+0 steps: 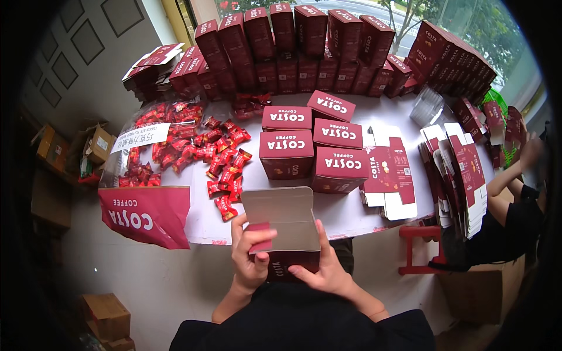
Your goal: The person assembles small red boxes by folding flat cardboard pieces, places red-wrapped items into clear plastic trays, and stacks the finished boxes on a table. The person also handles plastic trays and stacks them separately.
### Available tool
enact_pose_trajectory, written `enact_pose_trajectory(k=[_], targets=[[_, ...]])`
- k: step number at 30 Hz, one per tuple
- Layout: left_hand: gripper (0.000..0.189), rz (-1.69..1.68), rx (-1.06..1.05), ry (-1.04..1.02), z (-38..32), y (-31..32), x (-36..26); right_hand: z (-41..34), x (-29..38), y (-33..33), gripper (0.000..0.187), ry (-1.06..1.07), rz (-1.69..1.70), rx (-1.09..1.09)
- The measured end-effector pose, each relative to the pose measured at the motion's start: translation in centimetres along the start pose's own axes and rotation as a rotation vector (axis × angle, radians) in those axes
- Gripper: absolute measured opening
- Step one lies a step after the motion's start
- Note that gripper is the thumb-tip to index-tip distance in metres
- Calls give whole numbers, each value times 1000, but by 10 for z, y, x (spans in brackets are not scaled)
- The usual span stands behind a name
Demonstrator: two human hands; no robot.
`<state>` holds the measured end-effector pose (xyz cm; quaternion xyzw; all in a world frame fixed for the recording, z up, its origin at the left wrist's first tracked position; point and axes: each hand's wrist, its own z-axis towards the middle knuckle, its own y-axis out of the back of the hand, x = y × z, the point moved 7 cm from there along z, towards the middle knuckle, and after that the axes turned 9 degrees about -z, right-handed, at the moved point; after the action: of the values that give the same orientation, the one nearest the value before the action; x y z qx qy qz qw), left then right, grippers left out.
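Between my two hands, near the table's front edge, is a dark red Costa Coffee carton [281, 219] with its lid up and its pale inside showing. My left hand [252, 252] grips its left side, the fingers bent over a small red side flap. On the right side, my right hand [322, 263] holds the carton with the thumb across its front. Beyond it stand several closed Costa cartons [286, 145]. Red-wrapped candies [228, 175] lie loose to the left, beside an open clear bag of candies [145, 145] and a red Costa pouch [145, 215].
Stacked Costa cartons [307, 35] form a wall along the back. Flattened cartons [390, 175] lie at the right, with another stack [465, 175] at the edge. Clear plastic containers [428, 105] stand behind. A co-worker's arm [505, 180] and a red stool [408, 250] are at the right.
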<state>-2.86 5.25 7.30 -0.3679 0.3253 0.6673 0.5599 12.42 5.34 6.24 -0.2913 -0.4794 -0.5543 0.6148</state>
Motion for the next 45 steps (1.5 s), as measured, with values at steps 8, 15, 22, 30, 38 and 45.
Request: enact_pose_trajectory(k=[8,15,22,30,38,45], targets=[[57,-32,58,-3,-2,-23,-8,15,-1,26,25,-47,68,-92],[77,-554,-5,0,8,-36,22,32,-3,27,30,395,62,-61],[71,-400,79,-107,10,-36,23,35,-9,26,31,117,153,-254],[28,-329,97,-103,7,-33,16,37,6,25,19,286,-46,-208],[10,-265,150,-78,11,-33,0,30,3,27,28,318,-26,-248],[44,-175,177,-84,13,-23,2,41,14,18,33,66,-162,-12]])
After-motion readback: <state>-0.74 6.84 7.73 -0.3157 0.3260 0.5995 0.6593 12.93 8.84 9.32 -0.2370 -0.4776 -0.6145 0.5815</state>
